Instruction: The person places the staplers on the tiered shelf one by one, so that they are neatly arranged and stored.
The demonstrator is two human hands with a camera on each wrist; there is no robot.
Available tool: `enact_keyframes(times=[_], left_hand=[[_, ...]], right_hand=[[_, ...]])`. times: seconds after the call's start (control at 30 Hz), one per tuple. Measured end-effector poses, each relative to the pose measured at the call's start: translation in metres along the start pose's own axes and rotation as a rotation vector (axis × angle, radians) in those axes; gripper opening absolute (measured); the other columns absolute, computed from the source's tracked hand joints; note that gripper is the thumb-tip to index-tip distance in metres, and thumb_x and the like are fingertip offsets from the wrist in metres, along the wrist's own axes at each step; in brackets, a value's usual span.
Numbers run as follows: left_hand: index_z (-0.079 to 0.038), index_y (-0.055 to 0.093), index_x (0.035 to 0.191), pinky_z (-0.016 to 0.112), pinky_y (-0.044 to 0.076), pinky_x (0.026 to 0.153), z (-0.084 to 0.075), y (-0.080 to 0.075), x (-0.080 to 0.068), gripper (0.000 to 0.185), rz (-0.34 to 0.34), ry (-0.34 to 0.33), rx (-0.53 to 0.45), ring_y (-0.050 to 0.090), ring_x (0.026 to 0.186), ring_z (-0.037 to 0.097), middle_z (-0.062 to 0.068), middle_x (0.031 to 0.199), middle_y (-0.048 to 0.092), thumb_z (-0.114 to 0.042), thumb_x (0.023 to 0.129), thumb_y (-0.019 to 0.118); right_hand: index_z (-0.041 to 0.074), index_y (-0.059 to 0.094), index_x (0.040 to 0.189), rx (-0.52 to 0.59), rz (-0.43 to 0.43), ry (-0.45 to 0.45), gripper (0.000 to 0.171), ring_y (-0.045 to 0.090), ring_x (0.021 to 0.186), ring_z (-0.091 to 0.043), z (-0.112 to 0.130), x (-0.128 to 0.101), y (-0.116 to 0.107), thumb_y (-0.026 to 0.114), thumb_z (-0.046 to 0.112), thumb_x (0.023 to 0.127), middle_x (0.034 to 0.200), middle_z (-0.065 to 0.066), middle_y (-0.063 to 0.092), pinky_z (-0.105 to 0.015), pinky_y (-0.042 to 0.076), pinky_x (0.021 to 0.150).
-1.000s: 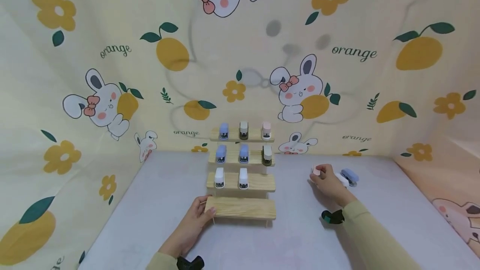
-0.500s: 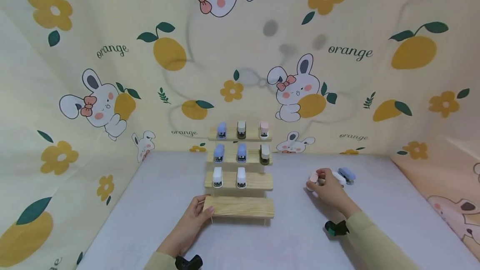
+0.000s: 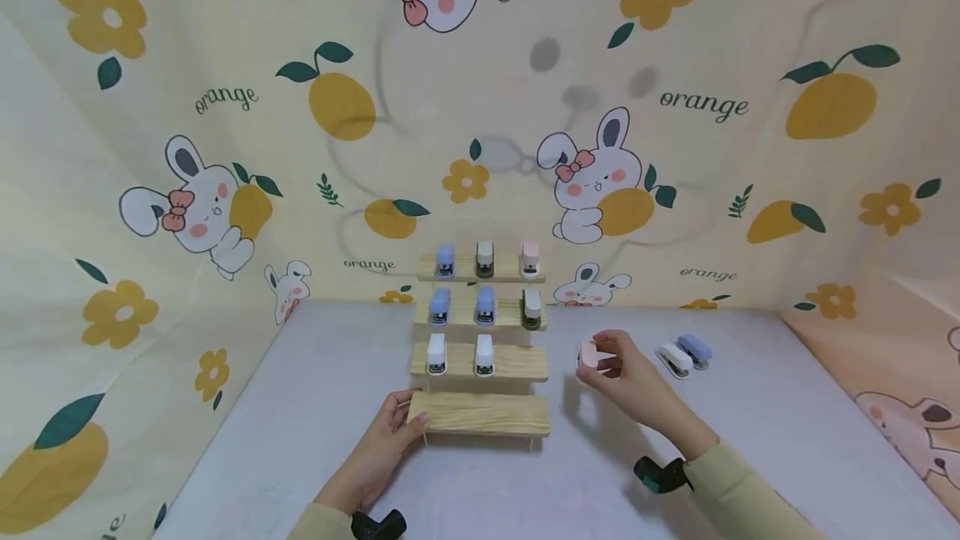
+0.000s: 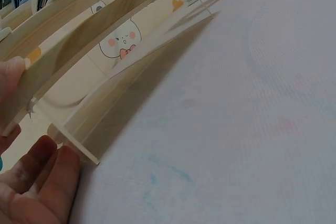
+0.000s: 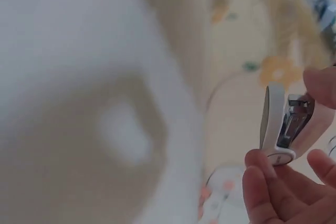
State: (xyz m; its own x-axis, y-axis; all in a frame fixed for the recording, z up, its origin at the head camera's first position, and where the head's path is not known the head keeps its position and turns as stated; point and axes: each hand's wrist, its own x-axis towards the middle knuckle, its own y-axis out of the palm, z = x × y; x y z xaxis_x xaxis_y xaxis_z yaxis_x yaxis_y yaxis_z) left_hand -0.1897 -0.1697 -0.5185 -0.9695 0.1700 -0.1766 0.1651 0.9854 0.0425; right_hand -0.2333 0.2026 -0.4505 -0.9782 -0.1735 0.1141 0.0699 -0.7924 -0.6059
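A small pink mini stapler (image 3: 587, 355) is pinched between the thumb and fingers of my right hand (image 3: 636, 383), raised off the table to the right of the tiered wooden stand (image 3: 480, 413). The right wrist view shows the stapler (image 5: 274, 124) with its white base and metal inner part facing the camera. My left hand (image 3: 384, 440) grips the left end of the lowest shelf. In the left wrist view its thumb lies on the board (image 4: 79, 51), with other fingers below, near a thin leg. Two white staplers, a left one (image 3: 437, 354) and a right one (image 3: 484, 355), stand on the tier above.
Blue, grey-white and pink staplers line the two upper tiers, including a blue one (image 3: 485, 305) and a pink one (image 3: 530, 260). On the table at right lie a white stapler (image 3: 675, 360) and a blue stapler (image 3: 695, 351), side by side. A printed curtain (image 3: 480, 215) hangs behind.
My right hand has lifted the pink stapler and carried it left toward the stand, uncovering the white stapler on the table. My left hand stays on the lowest shelf.
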Motion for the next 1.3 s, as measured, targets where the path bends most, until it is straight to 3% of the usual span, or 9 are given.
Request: enact_keyframes(times=[0.13,0.3,0.53,0.77,1.0,1.3], left_hand=[[-0.012,0.029,0.130,0.042,0.030,0.101,-0.002,0.000,0.002,0.063,-0.003,0.006,-0.002,0.036,0.123,0.026,0.016,0.138,0.032,-0.034,0.081,0.063],[-0.011,0.029,0.130,0.043,0.030,0.101,0.000,0.000,0.000,0.064,-0.003,-0.007,0.010,0.036,0.123,0.027,0.017,0.138,0.031,-0.035,0.081,0.063],[-0.010,0.028,0.130,0.042,0.030,0.101,0.002,-0.002,-0.003,0.064,-0.011,-0.002,0.010,0.035,0.124,0.028,0.018,0.138,0.031,-0.034,0.081,0.062],[-0.009,0.028,0.129,0.043,0.030,0.101,-0.003,0.001,-0.003,0.061,0.002,0.005,-0.003,0.038,0.121,0.026,0.019,0.137,0.032,-0.033,0.083,0.061],[-0.009,0.027,0.130,0.042,0.031,0.100,-0.002,0.003,-0.003,0.063,0.018,0.002,0.004,0.037,0.122,0.027,0.019,0.138,0.031,-0.034,0.083,0.061],[-0.011,0.028,0.130,0.041,0.032,0.100,0.001,0.001,-0.001,0.063,0.001,-0.011,-0.008,0.037,0.122,0.026,0.017,0.138,0.030,-0.034,0.082,0.062]], right_hand=[[0.018,0.037,0.118,0.163,0.015,-0.019,0.062,0.053,0.098,-0.020,0.025,-0.002,0.004,0.070,0.043,0.073,0.122,-0.003,0.047,-0.030,0.050,0.076],[0.018,0.039,0.118,0.227,0.051,-0.053,0.060,0.053,0.097,-0.021,0.044,-0.005,0.014,0.072,0.039,0.072,0.121,-0.001,0.049,-0.033,0.048,0.079],[0.016,0.040,0.118,0.241,0.077,-0.071,0.060,0.051,0.097,-0.020,0.063,-0.003,0.028,0.073,0.035,0.072,0.116,0.000,0.053,-0.042,0.043,0.084],[-0.002,0.040,0.116,0.236,0.060,-0.154,0.054,0.049,0.103,-0.027,0.082,-0.001,0.034,0.072,0.015,0.076,0.117,-0.013,0.055,-0.051,0.037,0.086],[0.000,0.040,0.116,0.164,0.019,-0.106,0.054,0.047,0.106,-0.029,0.084,-0.002,0.038,0.071,0.019,0.077,0.116,-0.012,0.050,-0.043,0.038,0.086],[0.003,0.040,0.116,0.197,0.010,-0.070,0.055,0.046,0.100,-0.026,0.075,0.000,0.047,0.072,0.022,0.075,0.113,-0.008,0.048,-0.045,0.039,0.086]])
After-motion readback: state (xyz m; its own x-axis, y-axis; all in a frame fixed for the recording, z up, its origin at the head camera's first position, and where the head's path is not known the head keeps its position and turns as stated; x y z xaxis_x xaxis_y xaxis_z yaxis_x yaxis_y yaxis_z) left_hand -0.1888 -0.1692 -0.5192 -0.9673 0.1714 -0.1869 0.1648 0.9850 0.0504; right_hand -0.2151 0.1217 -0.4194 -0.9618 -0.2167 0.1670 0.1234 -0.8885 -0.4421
